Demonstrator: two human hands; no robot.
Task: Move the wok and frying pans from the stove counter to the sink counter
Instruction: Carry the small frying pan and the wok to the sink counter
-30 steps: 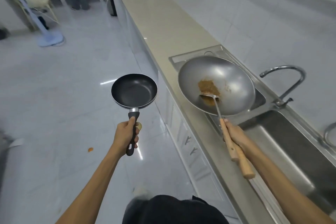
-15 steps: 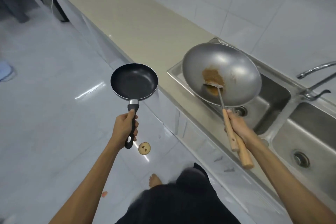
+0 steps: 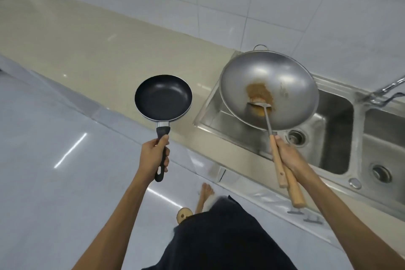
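Head view, the only one supplied. We find the left hand (image 3: 154,155) wrapped around the black handle of the small frying pan (image 3: 163,97), which is carried level in the air over the front edge of the beige counter (image 3: 87,50), its dark bowl empty. The right hand (image 3: 289,158) is closed on two wooden handles together: that of the wok (image 3: 268,90) and that of the metal spatula (image 3: 266,114) whose blade lies in the wok's bowl beside a patch of brown residue (image 3: 259,93). The wok hangs above the left basin of the steel sink (image 3: 333,138), touching nothing that we can make out. The faucet (image 3: 385,92) stands to the right of it, apart.

We judge both vessels to have reached the sink end and the step in hand to be setting them down. We recommend the following:

- Lower the frying pan first onto the bare counter left of the basin, flat on its base, handle clear of the edge.
- Keep the wok level while it descends, since the spatula is pinned only by the shared grip and could slide.
- A round-bottomed wok may rock on a flat top; steady it before the fingers let go.
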